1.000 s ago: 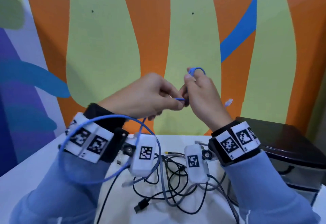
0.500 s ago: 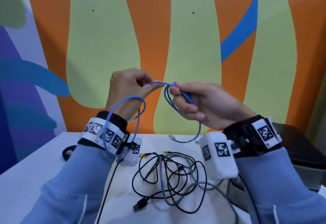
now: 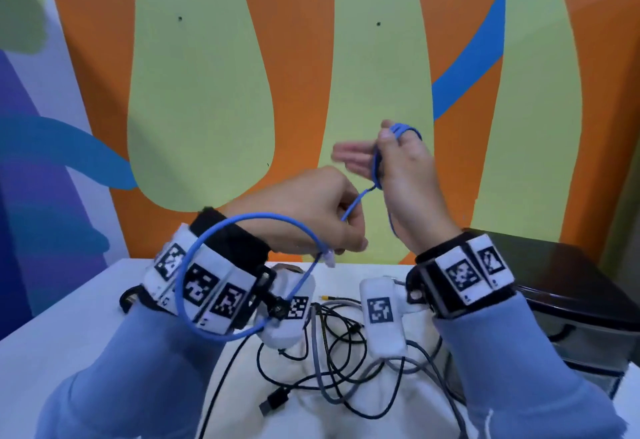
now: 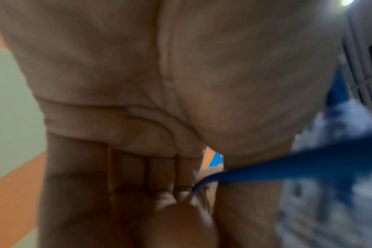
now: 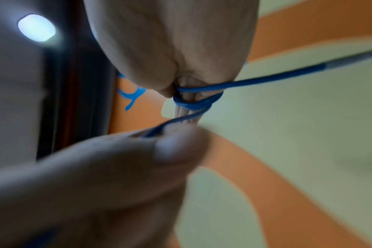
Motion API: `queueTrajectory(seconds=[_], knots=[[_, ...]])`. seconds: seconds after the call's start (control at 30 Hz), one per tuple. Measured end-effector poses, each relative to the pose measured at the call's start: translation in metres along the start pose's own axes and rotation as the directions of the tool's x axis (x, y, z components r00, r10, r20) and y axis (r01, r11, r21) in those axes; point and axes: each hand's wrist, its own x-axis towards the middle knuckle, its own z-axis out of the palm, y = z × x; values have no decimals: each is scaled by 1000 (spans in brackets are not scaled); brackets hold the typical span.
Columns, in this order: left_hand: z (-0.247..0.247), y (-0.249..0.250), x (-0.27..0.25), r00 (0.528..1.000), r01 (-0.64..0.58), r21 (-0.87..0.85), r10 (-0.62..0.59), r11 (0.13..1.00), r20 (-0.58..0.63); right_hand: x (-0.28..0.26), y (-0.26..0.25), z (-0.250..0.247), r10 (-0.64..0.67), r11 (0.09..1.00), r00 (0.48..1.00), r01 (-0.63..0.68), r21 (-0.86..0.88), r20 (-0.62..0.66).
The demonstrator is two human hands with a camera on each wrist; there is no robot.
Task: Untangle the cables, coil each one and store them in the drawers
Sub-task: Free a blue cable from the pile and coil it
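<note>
I hold a blue cable (image 3: 358, 201) in the air above the table. My right hand (image 3: 381, 154) is raised with its fingers (image 3: 346, 158) stretched to the left, and several turns of the blue cable (image 5: 193, 100) are wound around them. The right thumb (image 5: 176, 146) pins a strand. Lower and to the left, my left hand (image 3: 346, 231) pinches the blue cable (image 4: 287, 167) with curled fingers. The slack forms a big loop (image 3: 180, 283) over my left wrist, and its clear plug (image 3: 329, 259) dangles below the hand.
A tangle of black and grey cables (image 3: 346, 352) lies on the white table (image 3: 69, 334) beneath my wrists, with a black USB plug (image 3: 273, 404) at its front. A dark drawer unit (image 3: 571, 300) stands at the right. A painted wall rises behind.
My right hand has turned upright and risen, with more blue turns around its fingers. My left hand has dropped below it, and the slack loop has swung over my left wrist.
</note>
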Motion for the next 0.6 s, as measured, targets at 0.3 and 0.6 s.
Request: queueTrajectory(seconds=[0.3, 0.6], knots=[[-35, -44, -13, 927, -149, -333, 14, 931, -376, -16, -19, -3, 412, 799, 835, -138, -586, 365], [-21, -77, 6, 907, -118, -178, 34, 977, -419, -4, -29, -26, 432, 749, 725, -619, 234, 536]])
